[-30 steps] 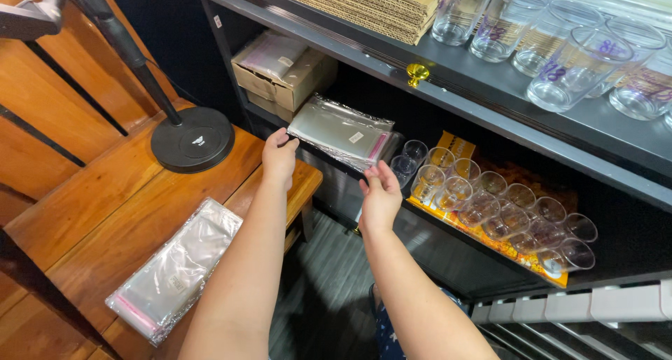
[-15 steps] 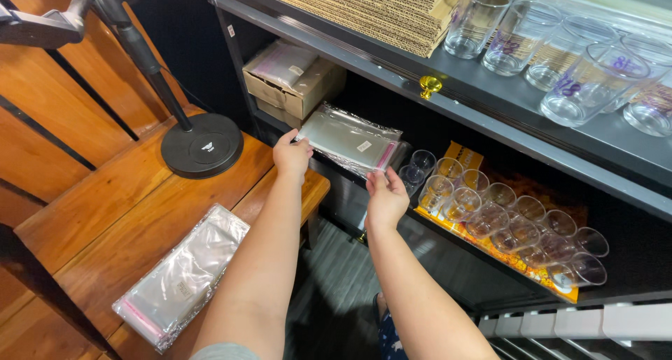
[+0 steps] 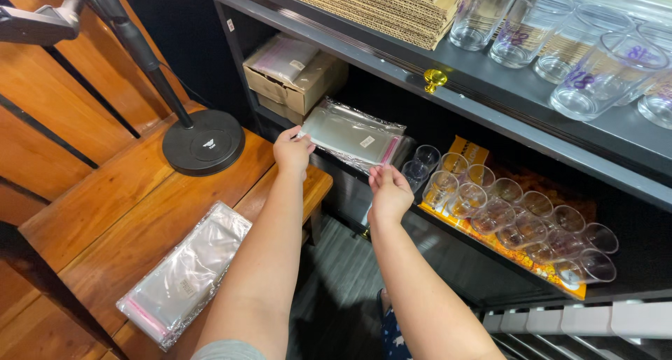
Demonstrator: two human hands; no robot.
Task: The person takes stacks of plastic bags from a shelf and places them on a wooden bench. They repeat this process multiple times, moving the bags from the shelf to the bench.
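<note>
Glossy clear plastic packet (image 3: 353, 132) (crinkled); varnished wooden bench (image 3: 126, 213); matt grey shelf (image 3: 490, 101).

Bright, even overhead light; glare on plastic packs (image 3: 353, 132) and glasses (image 3: 602, 69); lower shelf (image 3: 630, 262) interior shadowed; sharp focus, mild edge distortion.

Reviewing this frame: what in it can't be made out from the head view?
- Head view: underside and far end of the stack of clear bags, lost in shelf shadow.
- Left hand fingers, curled under the stack's corner.
- Right hand fingers, turned from the camera; grip on the stack's near edge unclear.
- Cardboard box contents, covered by plastic packets.
- Glasses on the upper shelf, cut off by the frame's edge.
</note>
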